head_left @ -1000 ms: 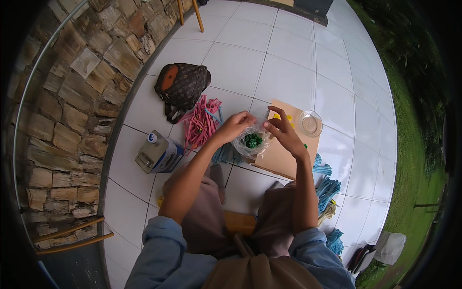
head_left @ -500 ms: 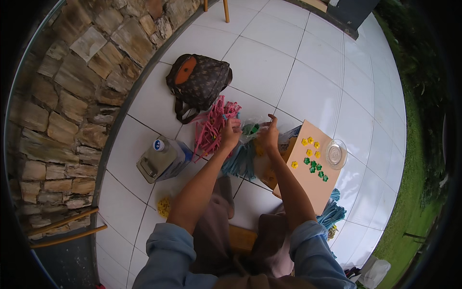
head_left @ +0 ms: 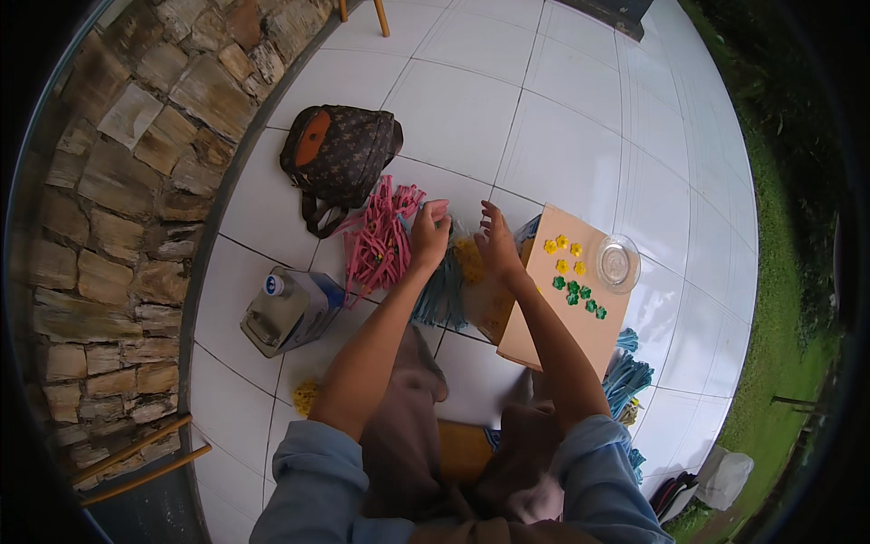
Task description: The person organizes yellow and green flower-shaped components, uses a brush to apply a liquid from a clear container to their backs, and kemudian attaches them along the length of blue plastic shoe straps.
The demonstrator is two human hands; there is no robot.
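Observation:
My left hand (head_left: 430, 238) is closed, its fingers curled at the edge of a clear plastic bag (head_left: 459, 227). The bag mostly hides behind that hand. My right hand (head_left: 497, 241) is a little way off to the right, fingers apart, with nothing visible in them. Below the hands hang or lie blue-grey strands (head_left: 441, 295), next to a yellow heap (head_left: 468, 259). To the left is a pile of pink strips (head_left: 376, 240). On the right, a tan board (head_left: 530, 331) carries yellow flower pieces (head_left: 562, 242) and green flower pieces (head_left: 573, 286).
A clear round dish (head_left: 618, 265) stands at the board's right edge. A patterned brown backpack (head_left: 343, 154) and a rectangular can (head_left: 292, 313) are on the tiled floor at left. Blue bundles (head_left: 625, 379) lie beyond the board. A stone wall (head_left: 118, 227) runs along the left.
My hands have drawn apart. The bag with green pieces, stretched between them before, now shows only beside my left hand. My right hand's fingers have spread. The whole view has shifted slightly.

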